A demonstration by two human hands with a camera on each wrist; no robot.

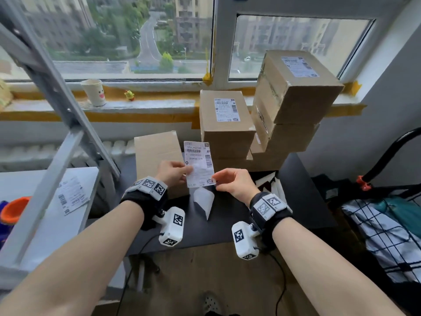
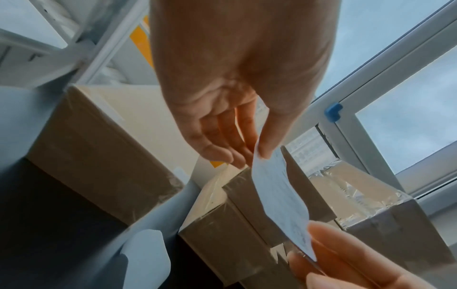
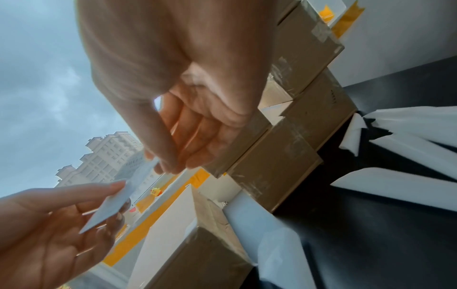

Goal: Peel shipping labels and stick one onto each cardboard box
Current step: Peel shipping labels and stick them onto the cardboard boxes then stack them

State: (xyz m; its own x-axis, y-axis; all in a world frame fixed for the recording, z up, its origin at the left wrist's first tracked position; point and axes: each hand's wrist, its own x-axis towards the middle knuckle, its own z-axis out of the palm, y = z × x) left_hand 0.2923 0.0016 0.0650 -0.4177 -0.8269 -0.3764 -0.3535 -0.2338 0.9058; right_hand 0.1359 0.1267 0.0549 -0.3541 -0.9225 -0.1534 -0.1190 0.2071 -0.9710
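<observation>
A white shipping label with barcodes is held upright above the black table. My left hand pinches its left edge; my right hand pinches its lower right corner. In the left wrist view the label curves between both hands, and in the right wrist view the label shows edge-on. A plain cardboard box without a label lies just behind my left hand. Two boxes bearing labels stand further back: one in the middle and one on top of the right stack.
Peeled white backing paper lies on the table below the label, with more strips to the right. Spare labels rest on a white shelf at left. A paper cup and yellow toy sit on the windowsill. A metal frame slants at left.
</observation>
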